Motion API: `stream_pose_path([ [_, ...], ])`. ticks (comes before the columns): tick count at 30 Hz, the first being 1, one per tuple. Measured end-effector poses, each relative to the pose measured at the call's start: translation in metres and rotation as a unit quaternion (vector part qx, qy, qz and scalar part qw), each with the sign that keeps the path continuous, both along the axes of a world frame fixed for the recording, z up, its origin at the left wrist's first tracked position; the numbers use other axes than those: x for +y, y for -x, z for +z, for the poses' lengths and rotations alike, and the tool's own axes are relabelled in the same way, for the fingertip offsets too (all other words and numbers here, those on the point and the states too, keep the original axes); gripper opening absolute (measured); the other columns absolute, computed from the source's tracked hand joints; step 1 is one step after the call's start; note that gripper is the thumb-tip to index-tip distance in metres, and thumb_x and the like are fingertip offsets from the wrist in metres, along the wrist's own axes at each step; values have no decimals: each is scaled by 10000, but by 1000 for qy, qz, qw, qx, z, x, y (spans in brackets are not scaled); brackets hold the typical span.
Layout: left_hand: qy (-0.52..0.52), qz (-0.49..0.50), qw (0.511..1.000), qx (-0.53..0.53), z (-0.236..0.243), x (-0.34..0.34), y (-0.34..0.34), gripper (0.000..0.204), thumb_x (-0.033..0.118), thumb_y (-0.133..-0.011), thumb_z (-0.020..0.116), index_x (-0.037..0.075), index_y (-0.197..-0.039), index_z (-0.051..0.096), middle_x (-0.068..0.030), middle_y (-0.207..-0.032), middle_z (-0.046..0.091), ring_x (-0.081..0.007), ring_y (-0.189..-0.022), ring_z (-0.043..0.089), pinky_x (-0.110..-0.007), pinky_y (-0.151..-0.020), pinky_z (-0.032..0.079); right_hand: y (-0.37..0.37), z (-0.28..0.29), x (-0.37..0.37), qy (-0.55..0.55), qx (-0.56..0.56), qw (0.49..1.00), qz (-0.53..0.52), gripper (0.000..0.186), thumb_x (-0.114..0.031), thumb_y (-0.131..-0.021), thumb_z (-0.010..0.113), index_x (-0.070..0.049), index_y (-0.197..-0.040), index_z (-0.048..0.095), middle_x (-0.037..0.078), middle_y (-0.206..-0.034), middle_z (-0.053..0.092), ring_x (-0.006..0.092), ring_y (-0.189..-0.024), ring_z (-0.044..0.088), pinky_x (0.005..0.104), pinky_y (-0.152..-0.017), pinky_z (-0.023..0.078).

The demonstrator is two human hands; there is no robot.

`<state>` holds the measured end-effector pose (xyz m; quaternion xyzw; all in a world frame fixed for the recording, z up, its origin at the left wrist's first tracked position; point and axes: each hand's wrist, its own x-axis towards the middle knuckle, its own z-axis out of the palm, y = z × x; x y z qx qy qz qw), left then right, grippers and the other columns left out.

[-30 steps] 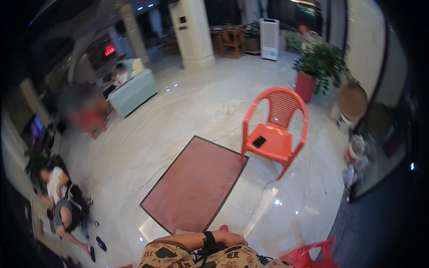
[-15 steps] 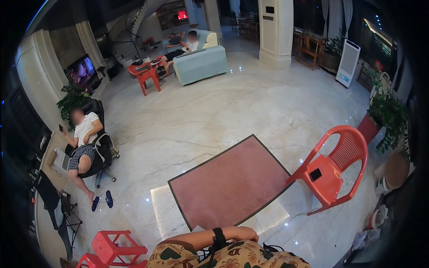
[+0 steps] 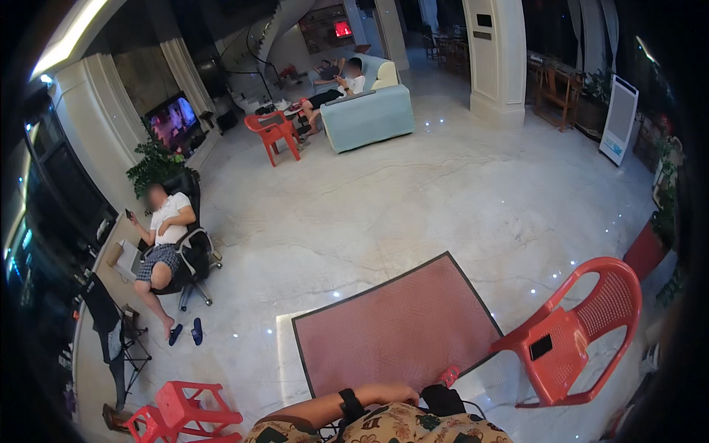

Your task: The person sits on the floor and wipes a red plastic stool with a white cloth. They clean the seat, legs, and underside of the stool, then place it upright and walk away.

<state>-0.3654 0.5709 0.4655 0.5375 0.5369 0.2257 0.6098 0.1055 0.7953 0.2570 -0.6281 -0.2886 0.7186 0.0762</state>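
Observation:
My left hand (image 3: pixel 396 393) lies across the front of my body at the lower edge, its forearm coming in from the lower left. A black wristband (image 3: pixel 351 404) circles the wrist. The back of the hand shows, but its fingers are turned down and hidden, so what they hold cannot be seen. Right beside it is a black, cloth-like thing (image 3: pixel 444 401) with a dark cord. My patterned yellow shirt (image 3: pixel 399 424) fills the bottom edge. My right hand is out of view. Just beyond the black thing, a foot in a pink-red sandal (image 3: pixel 449 376) shows.
A red-brown mat (image 3: pixel 395 325) lies ahead. Right of it stands a red plastic chair (image 3: pixel 554 347) bearing a phone (image 3: pixel 541 347). Red stools (image 3: pixel 185 406) stand at lower left. A person (image 3: pixel 166 229) sits in a black office chair at left; others rest near a pale-blue sofa (image 3: pixel 369 118).
The view has shifted, so the room's contents sit lower and mostly further right. A sandalled foot and the black thing beside my left hand have come into sight. My left arm stays across my body.

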Motion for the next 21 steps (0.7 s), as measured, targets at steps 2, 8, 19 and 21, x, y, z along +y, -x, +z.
stream_pose_path([
  [2,-5,30,999,-28,-3,33,13,284,205,-796,680,53,-1036,684,-115,-961,708,-235,-860,659,-366,-744,498,15,-9,40,7,2,1000,7,391,-351,-880,608,-83,-1154,536,194,-1025,618,340,-813,638,467,-684,533],
  [8,11,-67,990,121,49,150,43,217,187,-781,684,67,-962,699,-129,-875,706,-270,-812,665,-373,-710,498,37,-26,162,6,5,1000,28,383,-360,-869,616,-92,-1132,542,197,-1003,623,336,-788,641,470,-675,528],
  [19,5,-6,998,55,27,230,99,235,215,-785,660,64,-962,698,-127,-861,707,-259,-785,672,-377,-678,494,132,-2,278,1,-18,998,65,408,-312,-898,622,-61,-1200,509,206,-1075,614,341,-835,636,434,-669,529],
  [21,1,-19,997,75,32,250,112,244,221,-785,662,55,-961,699,-135,-860,707,-265,-788,675,-378,-680,498,146,0,285,-1,-12,998,61,415,-311,-901,620,-61,-1210,502,205,-1087,607,343,-848,633,437,-677,529],
])
